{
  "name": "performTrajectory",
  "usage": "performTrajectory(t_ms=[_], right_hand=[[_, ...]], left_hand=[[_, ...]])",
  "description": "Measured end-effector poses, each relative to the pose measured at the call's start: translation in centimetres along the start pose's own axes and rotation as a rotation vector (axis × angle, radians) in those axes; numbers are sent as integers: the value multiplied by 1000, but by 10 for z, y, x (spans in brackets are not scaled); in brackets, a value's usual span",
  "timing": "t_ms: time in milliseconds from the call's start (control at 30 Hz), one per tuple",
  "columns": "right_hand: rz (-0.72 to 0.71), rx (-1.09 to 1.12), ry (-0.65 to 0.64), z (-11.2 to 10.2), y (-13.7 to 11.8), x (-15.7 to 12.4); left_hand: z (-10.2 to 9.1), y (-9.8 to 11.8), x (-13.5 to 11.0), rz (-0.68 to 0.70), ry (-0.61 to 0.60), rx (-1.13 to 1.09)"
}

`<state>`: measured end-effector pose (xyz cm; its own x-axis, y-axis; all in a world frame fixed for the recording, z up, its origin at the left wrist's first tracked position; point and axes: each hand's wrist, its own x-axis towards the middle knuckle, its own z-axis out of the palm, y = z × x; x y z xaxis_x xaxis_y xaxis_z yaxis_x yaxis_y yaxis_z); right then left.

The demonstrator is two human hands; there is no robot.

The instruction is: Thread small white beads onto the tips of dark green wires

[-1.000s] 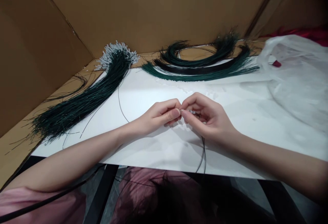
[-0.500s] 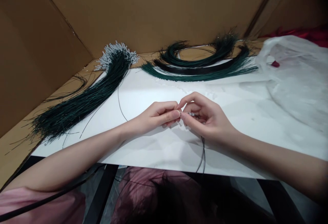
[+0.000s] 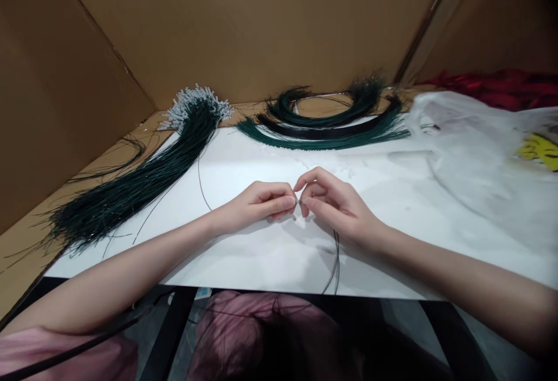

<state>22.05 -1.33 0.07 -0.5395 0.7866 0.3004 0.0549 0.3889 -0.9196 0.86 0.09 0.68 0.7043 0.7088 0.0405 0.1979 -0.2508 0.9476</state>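
Above the surface (image 3: 253, 264), the left hand (image 3: 257, 202) and right hand (image 3: 342, 206), fingertips closed, pinch one bead (image 3: 300, 201), probably for steadiness; wires (image 3: 336, 262) hang toward the surface's near edge.

No legible txt, nos., logos or signs.

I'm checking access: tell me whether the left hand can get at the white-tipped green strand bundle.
Probably yes: the white-tipped green strand bundle lies to the left, nothing covering it, though the left hand appears to be pinching a small pale piece.
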Motion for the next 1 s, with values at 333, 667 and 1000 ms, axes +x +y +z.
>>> performTrajectory(t_ms=[333,667,1000], right_hand=[[116,-155,61,-3,-3,6],[159,21,40,1,3,6],[26,366,163,1,-64,50]], left_hand=[[-15,-1,-2,-9,56,167],[-32,-6,-2,-59,74,147],[-5,18,17,51,-29,-316]])
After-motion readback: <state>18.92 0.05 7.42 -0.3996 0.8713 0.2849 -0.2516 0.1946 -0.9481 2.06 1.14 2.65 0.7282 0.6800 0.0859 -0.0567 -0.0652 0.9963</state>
